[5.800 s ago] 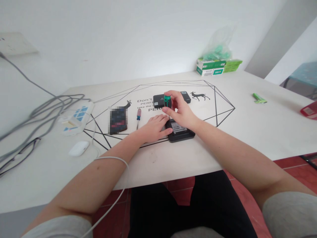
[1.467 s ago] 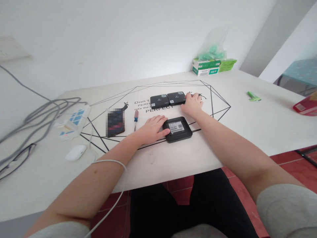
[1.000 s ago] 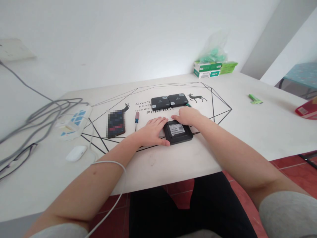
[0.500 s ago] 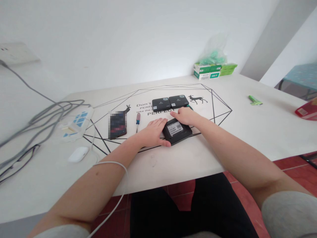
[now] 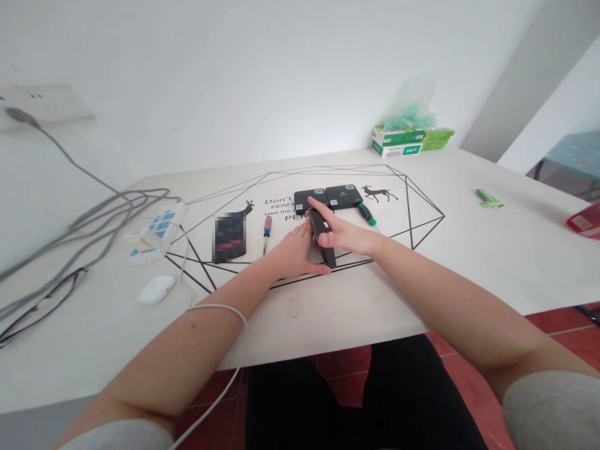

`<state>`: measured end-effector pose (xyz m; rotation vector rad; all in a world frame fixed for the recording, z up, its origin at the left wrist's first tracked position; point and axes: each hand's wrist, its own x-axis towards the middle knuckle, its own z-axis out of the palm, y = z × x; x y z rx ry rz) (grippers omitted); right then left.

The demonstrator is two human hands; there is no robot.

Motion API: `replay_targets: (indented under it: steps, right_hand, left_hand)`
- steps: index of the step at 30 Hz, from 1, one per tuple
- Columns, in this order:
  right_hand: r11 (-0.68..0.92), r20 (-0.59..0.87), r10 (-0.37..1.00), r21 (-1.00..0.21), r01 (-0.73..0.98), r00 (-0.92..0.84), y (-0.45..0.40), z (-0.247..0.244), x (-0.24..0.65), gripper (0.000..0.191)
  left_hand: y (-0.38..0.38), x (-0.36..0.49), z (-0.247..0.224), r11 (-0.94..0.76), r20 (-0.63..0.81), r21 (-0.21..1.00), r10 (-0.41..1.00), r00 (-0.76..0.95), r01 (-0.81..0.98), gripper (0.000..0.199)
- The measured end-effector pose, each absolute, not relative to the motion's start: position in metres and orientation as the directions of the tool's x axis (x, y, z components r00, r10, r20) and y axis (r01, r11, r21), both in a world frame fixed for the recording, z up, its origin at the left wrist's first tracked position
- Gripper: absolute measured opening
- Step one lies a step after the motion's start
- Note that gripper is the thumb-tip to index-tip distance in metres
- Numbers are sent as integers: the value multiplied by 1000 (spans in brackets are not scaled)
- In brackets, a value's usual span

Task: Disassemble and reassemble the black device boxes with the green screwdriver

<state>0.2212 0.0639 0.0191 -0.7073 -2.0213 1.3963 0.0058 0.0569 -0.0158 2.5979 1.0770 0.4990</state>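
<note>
A black set-top box (image 5: 324, 247) stands tilted up on its edge over the table, its narrow side facing me. My left hand (image 5: 297, 253) presses against its left side, thumb at the lower near corner. From the right, my right hand (image 5: 345, 236) grips the box, thumb on the near face and fingers over its upper edge. Two similar black boxes (image 5: 344, 196) lie side by side just behind. A green-handled screwdriver (image 5: 367, 214) rests right of my hands, and a red-and-blue-handled screwdriver (image 5: 267, 227) lies to the left.
A phone with a blurred screen (image 5: 229, 237) and a white earbud case (image 5: 157, 289) lie on the left. Further left are a power strip (image 5: 157, 231), grey cables (image 5: 100, 215) and glasses (image 5: 44, 306). Green-and-white boxes (image 5: 398, 142) stand at the back right. A white cable crosses my left forearm.
The box was lying flat with its label up; my right hand has tipped it onto its edge toward my left hand. The green screwdriver is now uncovered. The view has shifted slightly.
</note>
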Motion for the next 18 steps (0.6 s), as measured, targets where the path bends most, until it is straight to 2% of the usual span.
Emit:
replay_targets:
  steps: [3,6,10,14,16,18]
  right_hand:
    - [443,154,619,-878,180,-770,65,14,224,155]
    - [574,122,604,-752,323,-788,65,9,223,151]
    - [651,83,617,-612,449,-782,67,5,220,138]
    - [661,92,625,-591,462,-775,72,1,220,131]
    - [669,107,622,-587,456,-776,76,-2,220,129]
    - [687,145,614,-582,435,-776,80,-5,221,125]
  left_hand:
    - [53,7,-12,-662,192,410,735,650,628,97]
    - [48,6,-7,-647,208,495,736,644,579,80]
    - [44,4,-6,-636,216,535,739,638,556,83]
    - [45,2,-9,-612,218,539,765,606,578,93]
    - [46,1,-10,-608,173,502,767,618,615,95]
    - [47,0,-9,-591,89,415,783,615,692,94]
